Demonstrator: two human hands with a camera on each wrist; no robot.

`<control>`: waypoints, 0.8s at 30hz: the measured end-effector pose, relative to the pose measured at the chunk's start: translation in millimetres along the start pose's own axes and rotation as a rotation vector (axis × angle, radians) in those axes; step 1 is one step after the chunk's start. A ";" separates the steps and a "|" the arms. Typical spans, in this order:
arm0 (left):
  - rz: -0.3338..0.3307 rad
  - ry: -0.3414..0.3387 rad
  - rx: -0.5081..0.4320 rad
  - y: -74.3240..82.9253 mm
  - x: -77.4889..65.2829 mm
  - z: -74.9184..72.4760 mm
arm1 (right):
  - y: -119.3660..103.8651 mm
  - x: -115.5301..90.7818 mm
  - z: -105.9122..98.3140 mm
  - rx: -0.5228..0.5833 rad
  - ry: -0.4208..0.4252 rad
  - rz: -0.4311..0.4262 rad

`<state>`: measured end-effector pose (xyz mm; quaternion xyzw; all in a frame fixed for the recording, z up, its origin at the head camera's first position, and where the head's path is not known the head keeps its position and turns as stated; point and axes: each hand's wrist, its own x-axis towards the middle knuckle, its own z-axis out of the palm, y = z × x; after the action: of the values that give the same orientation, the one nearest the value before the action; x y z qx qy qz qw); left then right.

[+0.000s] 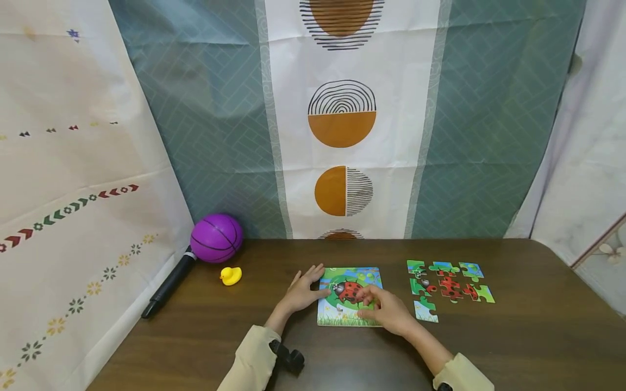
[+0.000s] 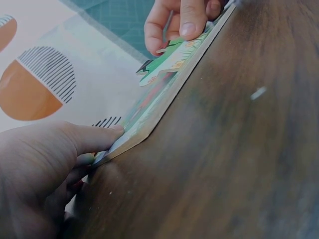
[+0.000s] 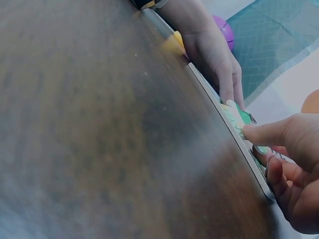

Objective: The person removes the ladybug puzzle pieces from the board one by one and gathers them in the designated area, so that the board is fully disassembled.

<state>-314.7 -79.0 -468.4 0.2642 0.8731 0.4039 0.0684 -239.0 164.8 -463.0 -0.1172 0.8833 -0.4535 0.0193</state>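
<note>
A square puzzle board (image 1: pixel 338 316) with a ladybug picture lies flat on the table. My left hand (image 1: pixel 301 293) rests along its left edge, fingers extended and thumb touching the top. Above the board's lower right part, my right hand (image 1: pixel 388 311) pinches a puzzle piece (image 2: pixel 164 64) between thumb and fingers. That piece is green with a pale, flowered strip, and it is tilted over the board in the left wrist view. To the right lie several loose puzzle pieces (image 1: pixel 450 288), some showing red ladybug parts. The right hand covers part of the board.
A purple ball (image 1: pixel 217 238) sits at the back left of the brown table (image 1: pixel 220 336). Beside it are a black-handled rod (image 1: pixel 168 283) against the left cloth and a yellow rubber duck (image 1: pixel 230 276). A patterned curtain (image 1: pixel 352 125) hangs behind the table.
</note>
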 end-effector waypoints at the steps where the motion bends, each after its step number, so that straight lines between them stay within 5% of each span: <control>1: 0.005 0.001 -0.006 0.7 0.0 -0.3 | 0.1 0.1 -0.2 0.002 0.001 0.003; 24: -0.007 -0.005 0.006 1.4 3.2 -1.0 | -3.7 -0.8 -5.5 0.177 -0.032 -0.022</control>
<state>-317.1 -77.3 -466.5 0.2625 0.8751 0.4003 0.0712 -238.3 167.3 -456.9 -0.1320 0.8379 -0.5282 0.0388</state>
